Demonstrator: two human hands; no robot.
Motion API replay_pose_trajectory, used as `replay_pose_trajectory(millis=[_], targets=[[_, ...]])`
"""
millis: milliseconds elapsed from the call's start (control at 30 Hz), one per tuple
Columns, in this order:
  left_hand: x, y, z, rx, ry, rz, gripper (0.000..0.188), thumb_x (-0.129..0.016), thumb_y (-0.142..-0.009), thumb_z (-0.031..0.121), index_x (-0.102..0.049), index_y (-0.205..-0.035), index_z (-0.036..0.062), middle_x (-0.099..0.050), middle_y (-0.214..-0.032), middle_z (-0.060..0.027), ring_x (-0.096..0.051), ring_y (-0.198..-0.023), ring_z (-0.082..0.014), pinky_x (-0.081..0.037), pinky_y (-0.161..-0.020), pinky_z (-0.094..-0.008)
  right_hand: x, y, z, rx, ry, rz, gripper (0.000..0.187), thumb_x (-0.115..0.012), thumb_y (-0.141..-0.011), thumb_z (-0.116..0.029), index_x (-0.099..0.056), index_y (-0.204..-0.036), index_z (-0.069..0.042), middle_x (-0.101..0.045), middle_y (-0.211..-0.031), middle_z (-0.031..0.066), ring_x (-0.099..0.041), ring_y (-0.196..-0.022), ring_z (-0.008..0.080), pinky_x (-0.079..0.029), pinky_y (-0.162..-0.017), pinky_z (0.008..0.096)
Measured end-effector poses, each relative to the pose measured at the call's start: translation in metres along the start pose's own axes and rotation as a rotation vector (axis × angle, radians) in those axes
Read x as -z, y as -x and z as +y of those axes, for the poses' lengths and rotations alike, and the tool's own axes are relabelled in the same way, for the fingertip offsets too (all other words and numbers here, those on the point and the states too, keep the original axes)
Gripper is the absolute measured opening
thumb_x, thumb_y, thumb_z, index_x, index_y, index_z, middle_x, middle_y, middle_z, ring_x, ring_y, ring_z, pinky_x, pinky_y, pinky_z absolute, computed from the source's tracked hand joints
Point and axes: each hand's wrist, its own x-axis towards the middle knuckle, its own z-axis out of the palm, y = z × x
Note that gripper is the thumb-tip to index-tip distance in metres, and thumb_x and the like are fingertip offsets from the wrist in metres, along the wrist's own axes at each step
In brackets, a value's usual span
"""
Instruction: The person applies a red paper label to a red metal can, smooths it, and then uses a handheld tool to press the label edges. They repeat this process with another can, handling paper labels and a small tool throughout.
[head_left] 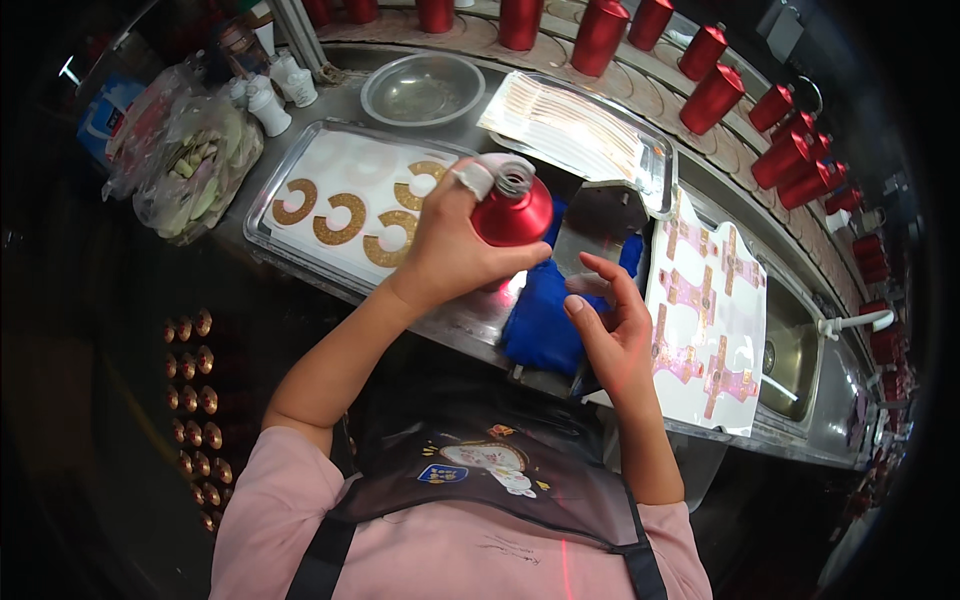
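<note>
My left hand [450, 240] is wrapped round a shiny red bottle [520, 212], whose bare threaded neck tilts up toward me. White wrapping covers one of its fingertips. To the right, my right hand [622, 335] is held with thumb and fingers apart, nothing in it. It hovers beside a blue cloth [545, 320] draped over a metal stand [605, 212]. Under and left of the bottle lies a metal tray [262, 222] with a white sheet bearing gold C-shaped decals [340, 218]. Right of my right hand is a white sheet with pink and gold decals [685, 295].
A metal bowl [422, 90] and a tray of striped sheets [575, 125] stand farther back. Red bottles [713, 98] line a curved conveyor behind. At right is a sink [790, 350] with a white faucet [855, 322]; at left, a plastic bag [200, 170] and white cups [268, 108].
</note>
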Motion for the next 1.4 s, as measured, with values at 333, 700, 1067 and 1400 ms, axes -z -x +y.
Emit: replay_pose_trajectory(millis=[333,700,1067,1400], targets=[[0.014,0.021,-0.011,0.109,0.388,-0.141,0.115,-0.095,-0.066,0.033,-0.028,-0.157,0.0096,-0.041,-0.152,-0.0194,-0.048,-0.137,-0.0336,-0.04,-0.116,-0.0453,-0.017,-0.022,0.002,0.189,0.119,-0.023,0.067,-0.064,-0.086,0.003,-0.05,-0.15,-0.01,-0.068,-0.121,0.0104,-0.054,-0.072,0.0034,-0.044,-0.064,0.0198],[0.042,0.011,-0.151,0.578,-0.742,0.003,0.077,-0.089,-0.069,0.039,-0.059,-0.129,0.0026,-0.063,-0.126,-0.0155,-0.05,-0.127,-0.0341,-0.039,-0.108,-0.0493,0.017,-0.01,0.012,-0.049,-0.002,-0.001,0.061,-0.06,-0.09,0.002,-0.048,-0.15,-0.005,-0.067,-0.116,0.0114,-0.055,-0.077,0.0049,-0.045,-0.069,0.0193],[0.15,0.001,-0.223,0.797,-0.955,0.023,0.085,-0.086,-0.066,0.06,-0.063,-0.126,0.0037,-0.06,-0.133,-0.0183,-0.049,-0.132,-0.0365,-0.036,-0.112,-0.0502,0.025,-0.02,0.027,-0.111,-0.036,0.09,0.056,-0.058,-0.091,0.006,-0.05,-0.146,-0.001,-0.067,-0.114,0.0111,-0.062,-0.097,0.011,-0.05,-0.082,0.0227],[0.156,-0.012,-0.232,0.81,-0.97,0.051,0.073,-0.09,-0.066,0.045,-0.063,-0.121,0.0043,-0.06,-0.131,-0.0231,-0.057,-0.126,-0.0396,-0.048,-0.102,-0.0469,0.027,-0.025,0.026,-0.144,-0.026,0.074,0.052,-0.06,-0.092,0.003,-0.054,-0.143,-0.001,-0.068,-0.11,0.0081,-0.061,-0.093,0.0088,-0.048,-0.079,0.021]])
